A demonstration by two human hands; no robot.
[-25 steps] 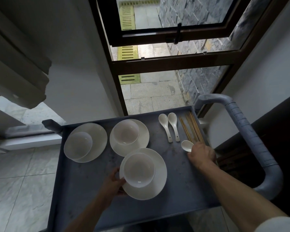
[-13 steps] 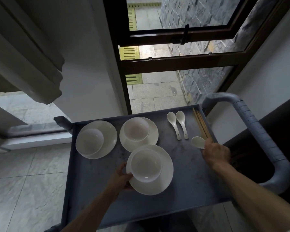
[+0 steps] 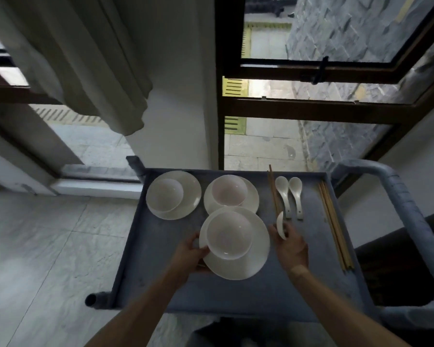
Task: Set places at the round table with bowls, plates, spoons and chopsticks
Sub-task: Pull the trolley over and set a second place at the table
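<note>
Since the earlier pictures, our right hand (image 3: pixel 290 242) has travelled from the chopsticks at the cart's right edge to a spot just beside the near plate (image 3: pixel 257 249), bringing a white spoon (image 3: pixel 281 227) and a pair of chopsticks (image 3: pixel 273 194) with it. We look down at a grey serving cart (image 3: pixel 156 249) whose tray carries the tableware. Our right hand's fingers are curled around the spoon, its bowl pointing away from us, and around the near end of the chopsticks, which reach past the tray's far rim. Our left hand (image 3: pixel 192 254) grips the left rim of the near plate, thumb on top by the near bowl (image 3: pixel 228 235) that sits in it. Two more plates lie side by side along the far edge, the left plate (image 3: pixel 189 194) and the middle plate (image 3: pixel 252 199), each holding a bowl: the left bowl (image 3: pixel 164 195) and the middle bowl (image 3: pixel 229 190). Two loose spoons (image 3: pixel 290 196) lie parallel to the right of the held chopsticks, bowls away from us. More chopsticks (image 3: pixel 335 226) lie bundled along the tray's right side. A padded cart handle (image 3: pixel 406 211) curves around the right end. A curtain (image 3: pixel 85 58) hangs at the upper left beside a dark-framed window (image 3: pixel 298 106).
</note>
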